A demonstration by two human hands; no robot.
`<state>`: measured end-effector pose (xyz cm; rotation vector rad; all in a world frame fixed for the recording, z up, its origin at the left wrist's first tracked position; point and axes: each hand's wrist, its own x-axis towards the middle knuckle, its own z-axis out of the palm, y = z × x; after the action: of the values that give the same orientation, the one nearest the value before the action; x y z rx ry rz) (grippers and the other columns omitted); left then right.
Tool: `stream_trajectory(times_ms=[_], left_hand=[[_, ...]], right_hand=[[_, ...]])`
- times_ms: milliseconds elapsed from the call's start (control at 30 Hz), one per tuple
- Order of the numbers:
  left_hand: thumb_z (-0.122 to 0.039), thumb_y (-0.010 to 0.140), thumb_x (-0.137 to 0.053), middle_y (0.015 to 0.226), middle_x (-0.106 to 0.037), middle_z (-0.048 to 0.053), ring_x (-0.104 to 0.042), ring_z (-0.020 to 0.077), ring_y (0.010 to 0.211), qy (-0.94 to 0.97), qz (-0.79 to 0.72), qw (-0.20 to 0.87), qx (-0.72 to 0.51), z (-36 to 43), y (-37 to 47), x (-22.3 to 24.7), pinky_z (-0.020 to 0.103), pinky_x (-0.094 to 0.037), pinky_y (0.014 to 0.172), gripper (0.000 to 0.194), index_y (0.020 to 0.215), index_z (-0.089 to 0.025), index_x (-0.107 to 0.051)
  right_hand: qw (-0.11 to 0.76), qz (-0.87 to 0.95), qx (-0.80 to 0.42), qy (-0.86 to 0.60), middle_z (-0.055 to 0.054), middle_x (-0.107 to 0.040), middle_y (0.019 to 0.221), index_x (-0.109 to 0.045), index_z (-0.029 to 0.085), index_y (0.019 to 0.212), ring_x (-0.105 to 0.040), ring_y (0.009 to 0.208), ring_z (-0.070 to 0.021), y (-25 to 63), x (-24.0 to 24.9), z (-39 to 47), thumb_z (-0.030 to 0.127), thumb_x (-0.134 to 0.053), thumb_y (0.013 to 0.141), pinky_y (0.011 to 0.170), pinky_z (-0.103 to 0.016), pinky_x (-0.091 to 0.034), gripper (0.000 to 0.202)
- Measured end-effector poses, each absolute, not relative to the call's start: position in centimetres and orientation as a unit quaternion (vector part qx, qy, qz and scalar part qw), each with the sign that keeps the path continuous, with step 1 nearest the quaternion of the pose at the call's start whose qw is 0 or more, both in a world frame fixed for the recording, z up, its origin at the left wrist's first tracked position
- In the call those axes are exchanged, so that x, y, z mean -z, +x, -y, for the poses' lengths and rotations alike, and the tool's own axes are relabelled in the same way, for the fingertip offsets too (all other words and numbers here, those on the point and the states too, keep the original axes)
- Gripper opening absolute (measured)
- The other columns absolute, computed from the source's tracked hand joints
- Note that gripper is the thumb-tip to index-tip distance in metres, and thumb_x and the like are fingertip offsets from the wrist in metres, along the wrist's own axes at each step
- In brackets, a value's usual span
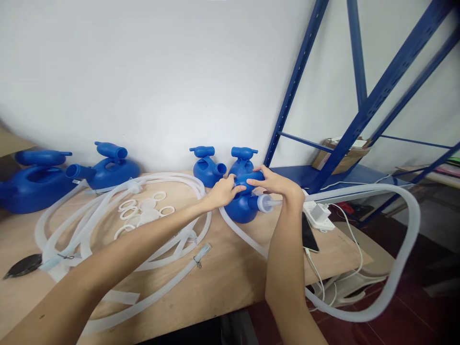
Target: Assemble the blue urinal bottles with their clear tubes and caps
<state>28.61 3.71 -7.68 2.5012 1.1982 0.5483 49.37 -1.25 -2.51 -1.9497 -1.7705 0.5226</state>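
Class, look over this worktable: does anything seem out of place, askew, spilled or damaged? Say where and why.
One oddity: the pale hose running to the held blue jug loops out beyond the table on the right, hanging over the floor, while the coiled hoses at left lie on the tabletop. No spill or damage shows.

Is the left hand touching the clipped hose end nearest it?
Apart. The head view shows bare tabletop between the left hand and the hose end.

text: none legible | labels, brands: none legible | numbers, signs: none legible
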Motion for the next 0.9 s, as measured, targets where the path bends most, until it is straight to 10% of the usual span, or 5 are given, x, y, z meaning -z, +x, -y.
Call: stream_trajectory(times_ms=[667, 900], left_hand=[[-0.080, 0.093, -0.045, 0.108, -0.076, 0.017, -0.071, 0.0416, 0.111, 0.820, -0.502, 0.208, -0.179, -1.9, 28.1, 6.4, 0.046, -0.054, 0.089, 0.064, 0.087, -0.020, -0.067], [-0.084, 0.087, -0.055, 0.052, -0.046, 0.000, -0.047, 0.0126, 0.046, 0.748, -0.475, 0.439, -0.147, -2.2, 27.4, 6.0, 0.025, -0.036, 0.047, 0.070, 0.058, -0.021, -0.040]], right_hand=[[0.217, 0.653, -0.202, -0.697, -0.015, -0.067, 0.134, -0.055, 0.022, 0.143, -0.073, 0.104, -0.0275, 48.2, 1.6, 1.8, 0.062, -0.074, 0.084, 0.064, -0.028, -0.064, 0.073], [0.235, 0.665, -0.216, -0.675, -0.013, -0.067, 0.135, -0.056, 0.025, 0.144, -0.074, 0.104, -0.0283, 48.5, 1.9, 1.2, 0.059, -0.081, 0.079, 0.061, -0.028, -0.065, 0.077]])
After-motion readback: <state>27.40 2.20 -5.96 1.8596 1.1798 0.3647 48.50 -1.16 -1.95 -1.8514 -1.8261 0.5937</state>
